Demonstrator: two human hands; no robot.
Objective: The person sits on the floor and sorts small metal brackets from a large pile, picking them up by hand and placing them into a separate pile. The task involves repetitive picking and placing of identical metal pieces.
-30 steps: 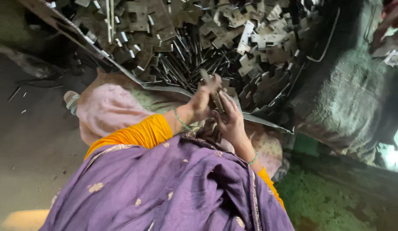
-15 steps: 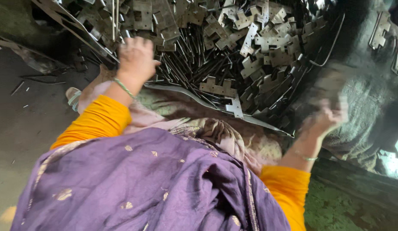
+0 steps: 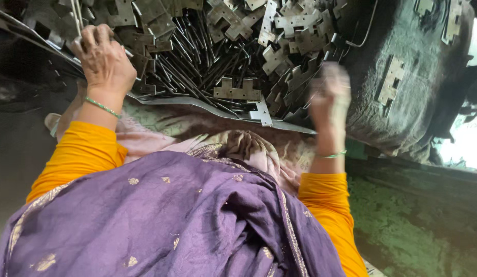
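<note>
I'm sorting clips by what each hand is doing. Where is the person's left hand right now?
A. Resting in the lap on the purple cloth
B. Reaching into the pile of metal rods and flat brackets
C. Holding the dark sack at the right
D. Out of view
B: the left hand lies knuckles-up on the pile of metal rods and brackets, fingers curled into it, while the right hand is raised and blurred.

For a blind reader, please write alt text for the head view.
Left hand rests on a heap of flat metal plates and thin rods in a tray; the blurred right hand is raised beside it. Orange sleeves and purple cloth fill the foreground.
</note>
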